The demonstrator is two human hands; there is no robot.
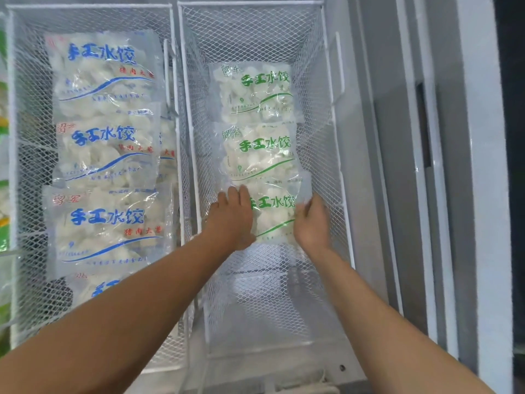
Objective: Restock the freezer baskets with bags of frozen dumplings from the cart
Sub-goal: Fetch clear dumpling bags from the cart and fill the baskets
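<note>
A white wire basket (pixel 331 143) on the right holds three clear dumpling bags with green print, laid in a row. The far bag (pixel 252 92) and the middle bag (pixel 260 155) lie flat. The nearest bag (pixel 274 214) sits between my hands. My left hand (pixel 231 220) lies flat on its left side, fingers straight. My right hand (pixel 311 221) grips its right edge with curled fingers. The left wire basket (pixel 12 143) holds several bags with blue print (pixel 105 69), stacked and overlapping.
The near part of the right basket's mesh floor (pixel 264 302) is bare. The grey freezer frame (pixel 397 166) runs along the right. Green packaging (pixel 3 109) shows at the far left edge.
</note>
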